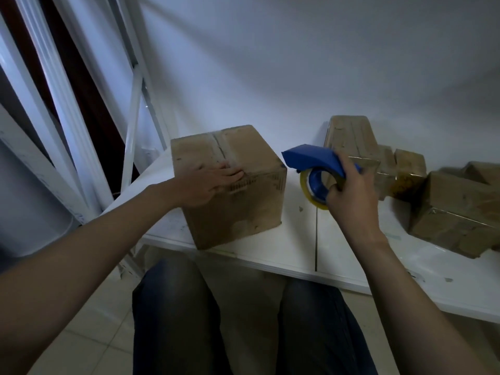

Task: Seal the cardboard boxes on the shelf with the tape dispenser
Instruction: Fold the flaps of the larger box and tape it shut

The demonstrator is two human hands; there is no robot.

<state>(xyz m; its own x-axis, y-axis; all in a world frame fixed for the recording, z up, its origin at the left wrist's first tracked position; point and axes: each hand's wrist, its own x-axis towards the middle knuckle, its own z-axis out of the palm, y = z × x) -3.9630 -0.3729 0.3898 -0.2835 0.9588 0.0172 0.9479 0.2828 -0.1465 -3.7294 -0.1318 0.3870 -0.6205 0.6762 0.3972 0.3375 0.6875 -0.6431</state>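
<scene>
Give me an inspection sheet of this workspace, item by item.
Surface: white shelf, scuffed, with a seam between two panels.
Job's things: cardboard box near the left end, top seam appears taped; blue tape dispenser held in the air beside it; pile of boxes at the right.
Clutter: small scraps on the shelf.
Grips: left hand flat on the box's top front edge; right hand grips the tape dispenser.
Cables: nothing seen.
Surroundings: white wall behind, white metal frame at left, tiled floor below.
</scene>
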